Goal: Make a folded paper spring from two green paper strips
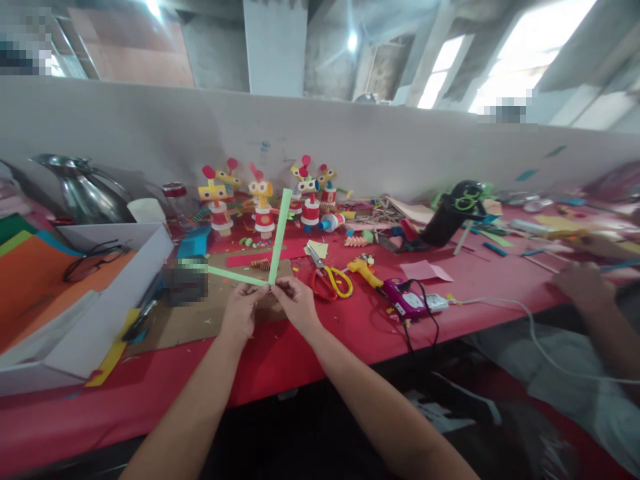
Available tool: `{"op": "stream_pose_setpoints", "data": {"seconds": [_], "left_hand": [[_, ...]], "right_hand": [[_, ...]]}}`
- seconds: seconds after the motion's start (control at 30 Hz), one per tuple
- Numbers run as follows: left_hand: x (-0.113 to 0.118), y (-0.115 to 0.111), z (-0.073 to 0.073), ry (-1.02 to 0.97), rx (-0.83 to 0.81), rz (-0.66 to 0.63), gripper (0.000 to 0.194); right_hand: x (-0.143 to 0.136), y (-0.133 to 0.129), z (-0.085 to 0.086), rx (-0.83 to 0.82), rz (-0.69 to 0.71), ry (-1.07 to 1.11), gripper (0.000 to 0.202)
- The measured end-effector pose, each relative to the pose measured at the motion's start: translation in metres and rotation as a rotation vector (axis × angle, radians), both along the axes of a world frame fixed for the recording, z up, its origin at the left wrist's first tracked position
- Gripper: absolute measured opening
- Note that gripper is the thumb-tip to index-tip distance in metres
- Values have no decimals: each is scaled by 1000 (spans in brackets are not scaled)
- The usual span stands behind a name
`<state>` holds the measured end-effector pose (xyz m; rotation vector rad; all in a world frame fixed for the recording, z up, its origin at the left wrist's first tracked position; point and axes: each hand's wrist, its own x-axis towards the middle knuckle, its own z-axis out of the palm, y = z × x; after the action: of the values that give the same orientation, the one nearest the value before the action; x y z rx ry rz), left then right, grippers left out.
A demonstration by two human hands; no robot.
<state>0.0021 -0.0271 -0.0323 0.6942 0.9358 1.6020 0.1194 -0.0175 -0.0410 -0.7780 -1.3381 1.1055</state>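
- Green paper strips [281, 237], joined in a V, rise above the cardboard [200, 327]; left hand [243, 307] and right hand [296, 303] pinch their corner.
- Scissors [327, 273] lie just right.
- Paper figures [263, 207] stand behind.
- Red table's near edge [280, 393] runs below.

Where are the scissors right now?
In the head view, the scissors lie on the red table just right of the right hand, left of the yellow glue gun.
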Motion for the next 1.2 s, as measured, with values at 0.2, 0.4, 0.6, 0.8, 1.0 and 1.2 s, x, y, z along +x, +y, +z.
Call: {"op": "stream_pose_setpoints", "data": {"seconds": [0.2, 0.4, 0.6, 0.8, 1.0, 1.2], "left_hand": [[1, -3, 6, -8, -28, -87, 31], [-2, -4, 3, 191, -78, -26, 29], [2, -5, 5, 76, -34, 14, 30], [2, -2, 2, -8, -82, 55, 32], [5, -2, 5, -14, -89, 36, 33], [10, -2, 7, -115, -115, -1, 31]], "right_hand": [[1, 0, 0, 58, -75, -57, 13], [2, 0, -3, 35, -58, -53, 13], [1, -1, 2, -25, 10, 17, 20], [4, -7, 7, 143, -79, -304, 20], [7, -7, 8, 290, -154, -455, 21], [4, -5, 5, 241, -217, -357, 20]]}}
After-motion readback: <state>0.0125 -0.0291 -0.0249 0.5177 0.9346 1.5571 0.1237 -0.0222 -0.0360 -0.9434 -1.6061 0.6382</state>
